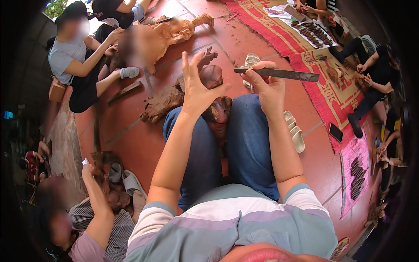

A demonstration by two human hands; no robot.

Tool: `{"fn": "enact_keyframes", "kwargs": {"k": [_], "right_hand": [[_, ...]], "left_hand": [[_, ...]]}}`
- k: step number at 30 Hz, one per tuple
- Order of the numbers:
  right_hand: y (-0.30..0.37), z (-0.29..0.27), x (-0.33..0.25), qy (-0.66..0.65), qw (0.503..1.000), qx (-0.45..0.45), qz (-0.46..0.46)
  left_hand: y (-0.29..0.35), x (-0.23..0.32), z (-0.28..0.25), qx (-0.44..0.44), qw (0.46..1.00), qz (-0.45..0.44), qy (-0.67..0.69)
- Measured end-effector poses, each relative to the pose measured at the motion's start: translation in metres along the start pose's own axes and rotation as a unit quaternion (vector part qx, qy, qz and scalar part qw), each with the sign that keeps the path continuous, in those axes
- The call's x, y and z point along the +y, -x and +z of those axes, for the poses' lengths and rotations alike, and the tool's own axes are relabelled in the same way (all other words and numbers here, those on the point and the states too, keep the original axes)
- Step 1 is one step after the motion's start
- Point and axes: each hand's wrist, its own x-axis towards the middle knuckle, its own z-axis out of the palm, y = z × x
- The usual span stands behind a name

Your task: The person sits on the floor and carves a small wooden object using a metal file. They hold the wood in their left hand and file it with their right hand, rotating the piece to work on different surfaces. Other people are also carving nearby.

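Note:
My right hand (269, 91) is raised above my right knee, its thumb and fingers pinching a long, flat, dark metal tool (299, 75). The tool points out to the right, and its kind, file or chisel blade, is unclear. Over my left knee, my left hand (196, 89) is up with fingers spread and nothing in it. A reddish-brown wood carving (217, 112) with smooth rounded parts stands between my knees, partly hidden behind the left hand. Its rough, root-like base (161, 104) spreads left on the floor.
A larger orange-brown carving (168, 37) lies ahead left beside a seated person (80, 61). Another person (98, 214) works close on my left. A red patterned mat (305, 65) holds rows of tools (312, 34) and a phone (335, 132). Sandals (294, 133) lie near my right knee.

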Motion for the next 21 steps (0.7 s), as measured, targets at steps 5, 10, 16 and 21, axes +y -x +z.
{"fn": "enact_keyframes", "kwargs": {"k": [5,10,16,21], "right_hand": [[0.004,0.016,0.009,0.105,0.989,-0.077,-0.073],[-0.004,0.033,0.006,0.265,0.942,-0.175,-0.108],[-0.026,0.023,-0.001,0.031,0.998,-0.045,-0.01],[-0.011,0.037,0.001,0.246,0.947,-0.191,-0.08]], "left_hand": [[0.015,-0.01,-0.005,-0.102,0.928,-0.216,0.285],[0.013,0.002,-0.011,-0.117,0.896,-0.248,0.349],[0.017,-0.019,-0.001,-0.102,0.934,-0.217,0.265],[0.017,-0.016,-0.002,-0.107,0.923,-0.233,0.288]]}}
